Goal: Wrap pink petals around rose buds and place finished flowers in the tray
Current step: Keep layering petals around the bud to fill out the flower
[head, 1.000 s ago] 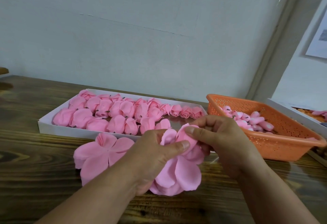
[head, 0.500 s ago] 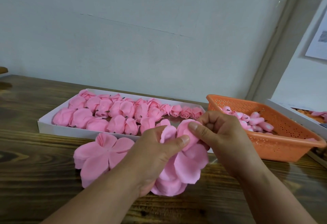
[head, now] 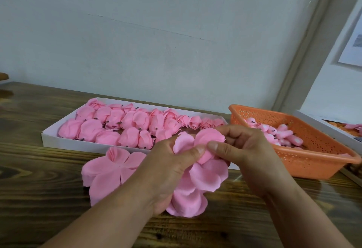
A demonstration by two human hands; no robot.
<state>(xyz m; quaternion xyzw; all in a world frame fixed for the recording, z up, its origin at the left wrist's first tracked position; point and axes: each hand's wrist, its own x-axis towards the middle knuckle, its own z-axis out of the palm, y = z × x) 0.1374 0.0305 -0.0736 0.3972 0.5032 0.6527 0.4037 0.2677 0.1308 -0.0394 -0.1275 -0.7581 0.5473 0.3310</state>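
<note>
We have the tray [head: 47, 140] well filled with finished flowers [head: 125, 128], though buds [head: 274, 134] remain in the basket [head: 313, 161]. Our left hand [head: 168, 171] and right hand [head: 246, 153] both pinch petals [head: 197, 146] around a hidden bud, mid-wrap above the table [head: 39, 198]; spare petals [head: 109, 173] wait beside.

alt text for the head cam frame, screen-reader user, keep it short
Both hands, left hand and right hand, pinch pink petals over a wooden table. Behind sit a white tray of finished flowers and an orange basket of buds.
</note>
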